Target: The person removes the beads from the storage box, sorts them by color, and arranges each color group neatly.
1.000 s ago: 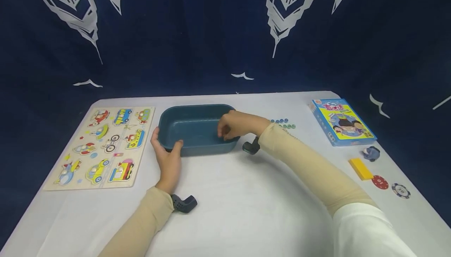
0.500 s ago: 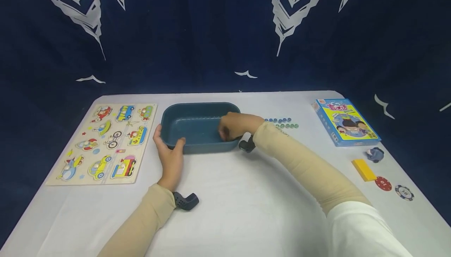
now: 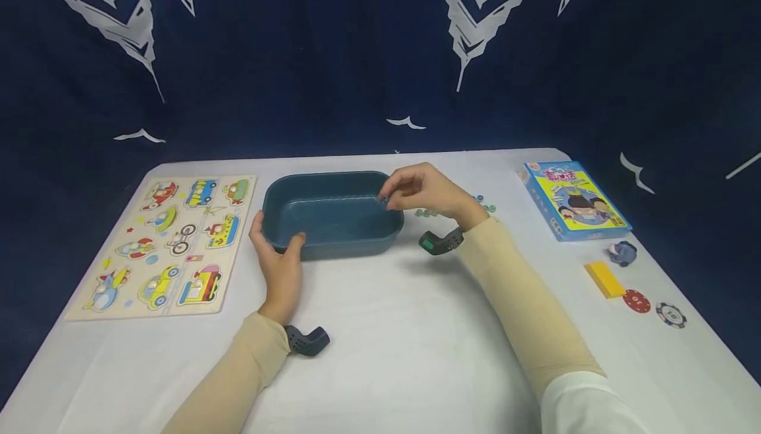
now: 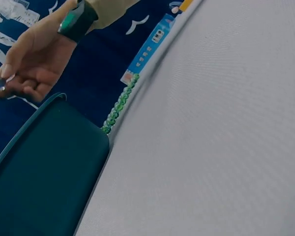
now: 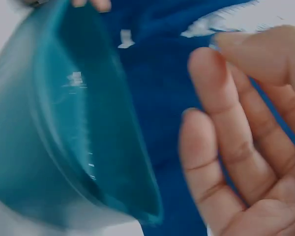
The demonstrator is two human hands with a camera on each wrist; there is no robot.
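A dark teal rectangular plastic tub (image 3: 333,249) stands on the white table. My left hand (image 3: 281,275) grips its left end, thumb at the front rim and fingers along the side. Above the tub's right rim, my right hand (image 3: 428,191) pinches a small blue glass bead (image 4: 1,83) between thumb and fingertip. The right wrist view shows that hand's remaining fingers (image 5: 226,113) loosely bent beside the tub. Green glass beads (image 4: 119,105) lie in a line on the table just right of the tub, partly hidden by the right hand in the head view.
A wooden picture puzzle board (image 3: 160,249) lies at the left. To the right are a blue and yellow game box (image 3: 577,203), a small blue-grey figure (image 3: 622,253), a yellow block (image 3: 604,280), a red chip (image 3: 637,301) and a black-and-white chip (image 3: 671,315). A navy patterned curtain (image 3: 309,57) hangs behind.
My right hand has risen out of the tub's right end to above its rim, and a blue bead now shows in its fingertips. The left hand keeps its hold on the tub.
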